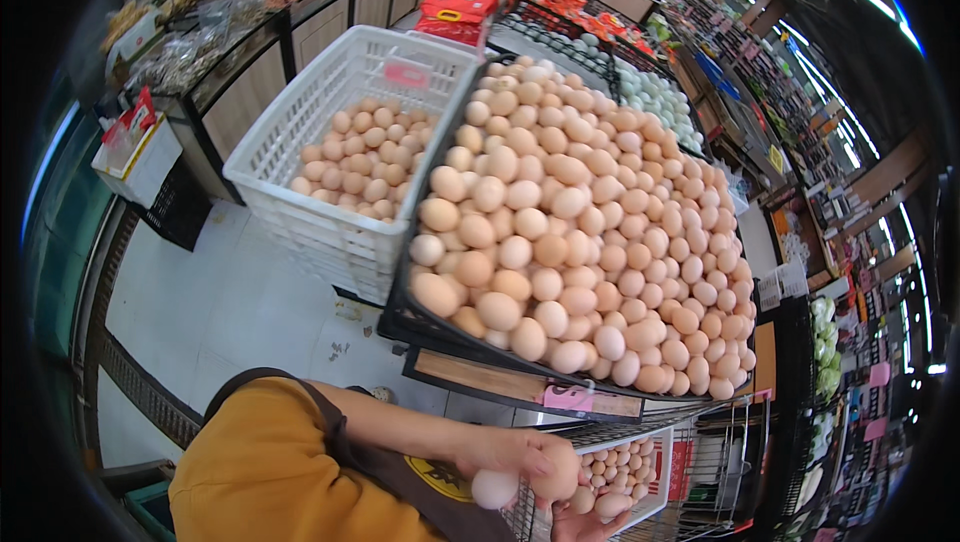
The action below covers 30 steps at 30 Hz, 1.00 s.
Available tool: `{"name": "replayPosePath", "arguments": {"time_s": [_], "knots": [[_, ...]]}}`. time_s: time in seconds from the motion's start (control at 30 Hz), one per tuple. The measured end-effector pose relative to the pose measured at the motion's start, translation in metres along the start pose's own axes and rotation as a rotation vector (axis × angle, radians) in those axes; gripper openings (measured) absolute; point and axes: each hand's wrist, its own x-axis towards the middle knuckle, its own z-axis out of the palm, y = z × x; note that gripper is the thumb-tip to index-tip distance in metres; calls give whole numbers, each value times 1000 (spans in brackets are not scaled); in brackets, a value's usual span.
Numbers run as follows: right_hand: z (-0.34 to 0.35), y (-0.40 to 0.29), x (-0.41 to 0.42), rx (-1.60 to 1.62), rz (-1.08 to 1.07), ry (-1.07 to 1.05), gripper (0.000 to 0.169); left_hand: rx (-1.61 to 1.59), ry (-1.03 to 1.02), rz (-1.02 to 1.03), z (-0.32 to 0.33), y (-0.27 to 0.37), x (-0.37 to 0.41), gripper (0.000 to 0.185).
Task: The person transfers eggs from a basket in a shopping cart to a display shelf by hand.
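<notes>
My left hand (504, 453) reaches in from the left at the bottom of the head view, its fingers curled around a brown egg (555, 471). A paler egg (495, 489) shows just below that hand; whether the same fingers hold it is hard to see. My right hand (589, 525), partly cut off by the lower edge, cups two eggs (613, 504) close by. Beyond both hands, a white crate (660, 478) with more eggs (619, 463) sits in a wire shopping cart (724, 452). A large black tray (401, 302) heaped with brown eggs (585, 242) stands ahead.
Left of the tray, a white slatted plastic crate (322, 223) contains brown eggs (367, 152). Pale greenish eggs (652, 95) fill a tray behind. Red bags (461, 1) are stacked at the back. A pink tag (568, 397) hangs at the display's front edge.
</notes>
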Motion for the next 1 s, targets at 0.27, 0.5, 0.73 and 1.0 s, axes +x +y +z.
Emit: {"name": "replayPosePath", "arguments": {"time_s": [0.27, 0.5, 0.73, 1.0], "knots": [[144, 5, 52, -258, 5, -420, 47, 108, 400, 491, 33, 53, -148, 70], [268, 31, 140, -567, 8, -687, 59, 115, 736, 987, 34, 53, -236, 77], [378, 99, 259, -772, 90, -722, 60, 19, 711, 1324, 3, 116, -309, 55], [512, 197, 436, -1092, -131, -393, 38, 89, 762, 1330, -43, 236, -395, 57]]}}
